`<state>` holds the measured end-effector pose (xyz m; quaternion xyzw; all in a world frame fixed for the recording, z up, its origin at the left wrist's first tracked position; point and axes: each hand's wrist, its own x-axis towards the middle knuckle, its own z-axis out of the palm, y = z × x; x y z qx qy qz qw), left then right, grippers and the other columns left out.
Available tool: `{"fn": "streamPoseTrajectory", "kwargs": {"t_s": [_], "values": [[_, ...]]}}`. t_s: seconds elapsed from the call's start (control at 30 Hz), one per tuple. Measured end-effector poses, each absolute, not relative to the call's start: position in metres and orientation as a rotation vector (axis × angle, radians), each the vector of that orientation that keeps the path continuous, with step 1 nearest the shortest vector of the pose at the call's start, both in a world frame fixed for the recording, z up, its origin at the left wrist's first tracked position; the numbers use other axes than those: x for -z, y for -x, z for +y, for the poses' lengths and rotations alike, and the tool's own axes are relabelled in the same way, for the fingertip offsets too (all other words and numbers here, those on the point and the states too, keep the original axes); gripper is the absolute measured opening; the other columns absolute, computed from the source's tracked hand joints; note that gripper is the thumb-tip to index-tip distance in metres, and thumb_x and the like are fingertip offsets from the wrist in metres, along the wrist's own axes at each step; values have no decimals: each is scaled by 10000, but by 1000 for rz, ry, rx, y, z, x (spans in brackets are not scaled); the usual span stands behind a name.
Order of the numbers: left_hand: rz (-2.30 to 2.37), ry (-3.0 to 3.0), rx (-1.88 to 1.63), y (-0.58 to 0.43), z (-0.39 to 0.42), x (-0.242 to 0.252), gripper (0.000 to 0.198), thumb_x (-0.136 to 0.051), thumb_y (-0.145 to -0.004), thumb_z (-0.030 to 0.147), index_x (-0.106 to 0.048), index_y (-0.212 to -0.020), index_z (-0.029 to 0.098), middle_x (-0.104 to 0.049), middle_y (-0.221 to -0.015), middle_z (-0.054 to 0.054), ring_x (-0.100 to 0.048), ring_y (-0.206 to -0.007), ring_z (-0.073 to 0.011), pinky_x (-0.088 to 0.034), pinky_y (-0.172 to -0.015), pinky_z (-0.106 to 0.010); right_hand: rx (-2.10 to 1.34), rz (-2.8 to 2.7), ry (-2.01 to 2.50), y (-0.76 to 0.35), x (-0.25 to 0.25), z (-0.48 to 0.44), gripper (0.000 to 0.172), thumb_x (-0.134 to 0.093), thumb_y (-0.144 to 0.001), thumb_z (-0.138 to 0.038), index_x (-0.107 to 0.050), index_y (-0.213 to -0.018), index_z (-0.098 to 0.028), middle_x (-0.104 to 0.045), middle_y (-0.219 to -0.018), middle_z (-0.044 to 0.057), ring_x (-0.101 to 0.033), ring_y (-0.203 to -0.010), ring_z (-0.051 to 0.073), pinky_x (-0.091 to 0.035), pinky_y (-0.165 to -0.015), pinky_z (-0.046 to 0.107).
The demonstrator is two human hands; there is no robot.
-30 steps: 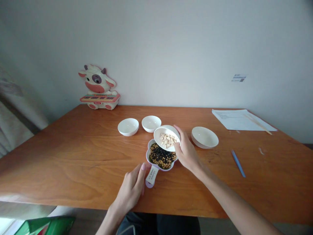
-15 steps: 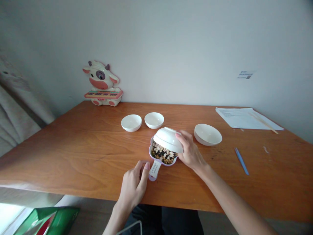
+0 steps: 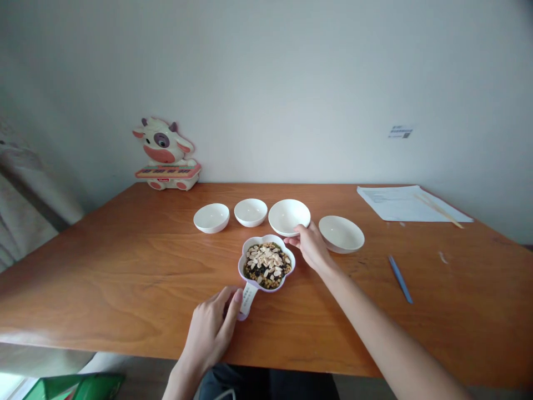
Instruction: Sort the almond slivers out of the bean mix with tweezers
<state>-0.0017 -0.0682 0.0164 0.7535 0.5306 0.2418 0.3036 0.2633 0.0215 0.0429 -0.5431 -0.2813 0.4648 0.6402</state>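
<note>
A flower-shaped bowl with a lilac rim (image 3: 241, 265) rests on the table, its labelled handle pointing toward me. Inside it lie pale flat seeds (image 3: 266, 258) heaped over dark bits and small yellowish grains. My left hand (image 3: 214, 322) is curled at the handle, thumb and fingers against its left side. Just behind, my right hand (image 3: 310, 244) grips a white bowl (image 3: 287, 214) by its near right rim, thumb over the edge. That bowl is upright, and no contents show in it. Whether its base touches the table is unclear.
Two small white bowls, a left one (image 3: 211, 218) and a middle one (image 3: 250, 212), stand behind the flower-shaped bowl. Another white bowl (image 3: 341, 233) is right of my right hand. Farther right are a blue pen-like stick (image 3: 400, 279), papers (image 3: 395, 203), chopsticks (image 3: 439, 210). A cow toy (image 3: 166, 155) stands back left.
My right hand has turned the white bowl from tipped over the flower-shaped bowl to upright and moved it back. More pale seeds now show on top. The whole view has shifted slightly.
</note>
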Motion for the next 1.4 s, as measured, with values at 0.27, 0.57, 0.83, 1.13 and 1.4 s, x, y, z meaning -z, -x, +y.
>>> {"fn": "streamPoseTrajectory", "kwargs": {"t_s": [0.27,0.57,0.83,1.13,1.4], "values": [[1555,-2246,-1139,5,10,-34,288,-509,-1000,416,-647,-1080,177,-651,-982,-94,-620,-888,-241,-505,-821,-339,-1067,-641,1290,-271,-20,38,203,-537,-810,-158,-486,-1004,-194,-691,-723,-1,-709,-519,157,-642,-547,283],[1247,-2729,-1090,-21,86,-25,258,-499,-1003,259,-640,-1195,159,-607,-1157,-146,-559,-1088,-280,-466,-1004,-446,-904,-764,1445,-280,-9,42,107,-513,-928,-276,-473,-986,-196,-631,-508,-18,-664,-444,158,-497,-382,183],[585,-2662,-861,-27,64,-24,456,-412,-902,140,-560,-1332,154,-515,-1376,-160,-491,-1272,-303,-416,-1096,-490,-703,-851,1529,-281,4,42,624,-518,-953,-514,-364,-1423,-133,-673,-637,32,-649,-449,220,-494,-402,296],[749,-2520,-843,-22,67,-18,518,-494,-801,166,-529,-1317,136,-566,-1256,-153,-561,-1167,-298,-495,-1017,-474,-24,-1293,1685,-274,12,18,787,-401,-963,-644,-315,-1484,-61,-504,-1386,300,-486,-1343,426,-439,-1072,612],[777,-1859,-739,-17,82,-12,368,-651,-879,315,-603,-1190,123,-703,-1112,-132,-692,-944,-215,-578,-831,-343,213,-1440,1744,-268,5,2,504,-473,-975,-538,-480,-1214,-94,-541,-1125,227,-618,-1009,349,-542,-849,502]]}}
